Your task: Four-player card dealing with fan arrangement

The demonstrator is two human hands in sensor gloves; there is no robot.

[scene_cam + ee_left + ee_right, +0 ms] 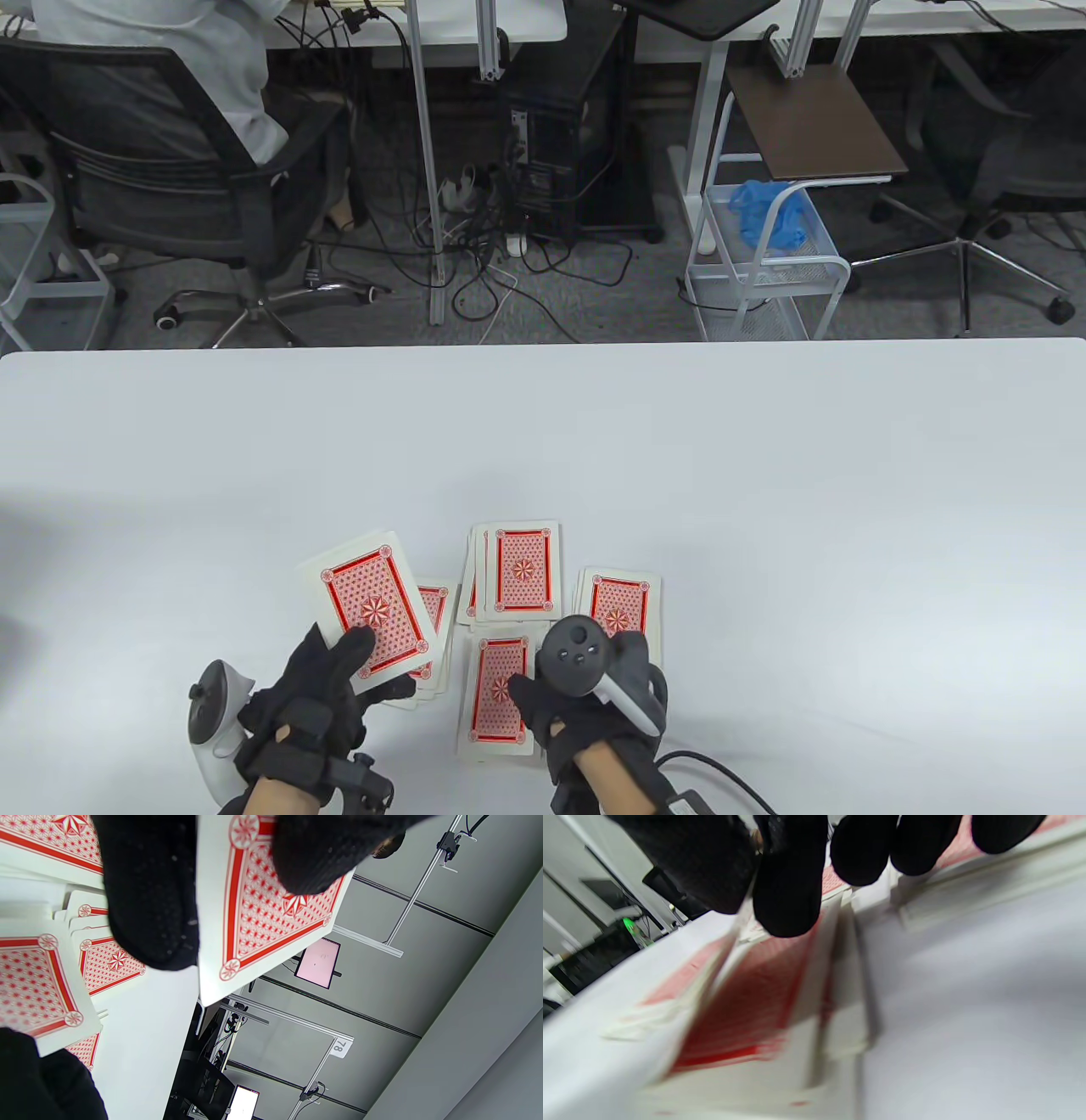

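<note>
My left hand (344, 658) holds a thin packet of red-backed cards (373, 607) tilted above the white table (764, 475), thumb on top; the left wrist view shows a packet card (263, 912) pinched between two black fingertips (148, 899). Under it lies a spread pile (428, 671). Two more face-down piles lie at the middle (517, 569) and to the right (624, 598). My right hand (543, 692) rests on the near-centre pile (496, 700). In the right wrist view its thumb and forefinger (789, 891) pinch a blurred card (746, 1005) by the edge.
A black cable (721, 768) trails over the table at the bottom right. Beyond the table's far edge (543, 346) stand an office chair (170, 187), a computer tower (560, 153) and a white wire cart (764, 263).
</note>
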